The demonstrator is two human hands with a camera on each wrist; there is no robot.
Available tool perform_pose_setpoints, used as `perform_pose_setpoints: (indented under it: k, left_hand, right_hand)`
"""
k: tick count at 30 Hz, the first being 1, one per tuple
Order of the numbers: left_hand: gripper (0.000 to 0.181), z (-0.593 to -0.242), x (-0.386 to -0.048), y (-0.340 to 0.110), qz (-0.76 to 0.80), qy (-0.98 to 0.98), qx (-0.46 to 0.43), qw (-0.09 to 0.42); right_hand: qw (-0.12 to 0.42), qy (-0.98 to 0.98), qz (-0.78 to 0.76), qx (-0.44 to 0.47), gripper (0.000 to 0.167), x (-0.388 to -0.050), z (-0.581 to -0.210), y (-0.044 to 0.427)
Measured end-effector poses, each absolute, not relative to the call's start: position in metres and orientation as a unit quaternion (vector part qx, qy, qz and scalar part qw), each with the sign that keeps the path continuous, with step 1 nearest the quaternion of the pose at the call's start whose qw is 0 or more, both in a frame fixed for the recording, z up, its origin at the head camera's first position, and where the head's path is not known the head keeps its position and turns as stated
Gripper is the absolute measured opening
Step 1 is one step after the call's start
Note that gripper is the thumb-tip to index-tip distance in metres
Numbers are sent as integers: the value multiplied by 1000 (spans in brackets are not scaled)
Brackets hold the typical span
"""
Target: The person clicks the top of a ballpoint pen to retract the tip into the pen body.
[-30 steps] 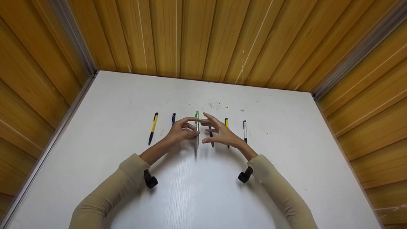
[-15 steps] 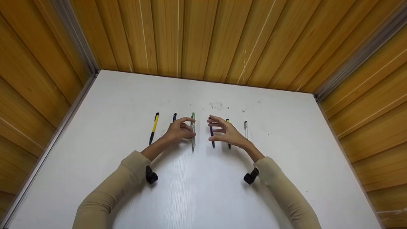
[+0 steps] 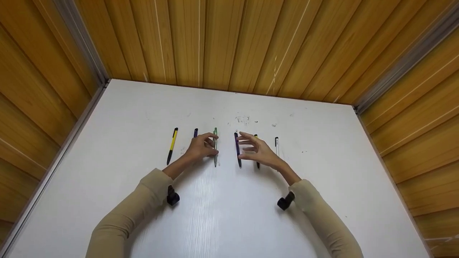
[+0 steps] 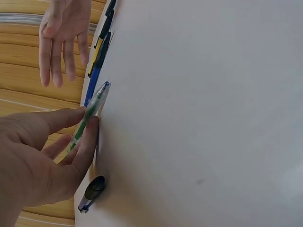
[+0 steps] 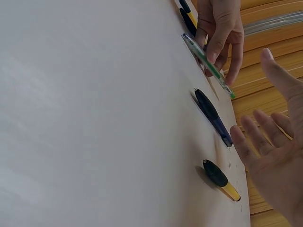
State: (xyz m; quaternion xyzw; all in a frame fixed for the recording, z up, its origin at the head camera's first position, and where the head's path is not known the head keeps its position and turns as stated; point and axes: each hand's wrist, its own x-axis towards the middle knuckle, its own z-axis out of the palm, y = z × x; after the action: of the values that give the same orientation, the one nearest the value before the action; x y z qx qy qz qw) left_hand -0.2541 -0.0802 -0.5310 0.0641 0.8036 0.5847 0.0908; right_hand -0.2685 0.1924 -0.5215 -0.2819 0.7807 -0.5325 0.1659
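Observation:
My left hand (image 3: 200, 147) pinches a clear pen with green parts (image 3: 215, 144) between thumb and fingers, close over the table. In the left wrist view, the green pen (image 4: 97, 98) is tilted, its tip towards the table. To the right, my right hand (image 3: 262, 153) is held with fingers spread and nothing in its grasp. Nearest to it is a dark blue pen (image 3: 237, 147), lying on the table; in the right wrist view this blue pen (image 5: 213, 115) is apart from the fingers. Another dark blue pen (image 3: 195, 132) is partly hidden behind my left hand.
On the white table (image 3: 229, 215), a yellow-and-black pen (image 3: 172, 146) lies at the left of the row. A second yellow pen (image 3: 258, 165) is mostly covered by my right hand. A white pen (image 3: 277, 143) lies farther right. Wood-panel walls (image 3: 222, 43) border the table.
My left hand has shifted slightly left with the green pen. My right hand has moved right, away from the left fingertips, and more of the dark blue pen shows between the hands.

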Motion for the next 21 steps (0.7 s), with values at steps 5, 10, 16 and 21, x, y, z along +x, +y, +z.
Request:
perform_pose_setpoints:
  k: [5, 10, 16, 21]
  left_hand:
    - [50, -531, -256, -83, 558, 821, 86, 81]
    - [47, -531, -257, -83, 540, 833, 84, 81]
    - [44, -532, -256, -82, 537, 836, 90, 69]
    - [44, -533, -255, -82, 554, 826, 78, 66]
  right_hand:
    - [170, 784, -530, -275, 83, -268, -521, 192]
    - [172, 778, -536, -279, 82, -268, -523, 193]
    - [181, 768, -549, -274, 80, -266, -522, 196]
    - [180, 783, -536, -259, 81, -266, -523, 201]
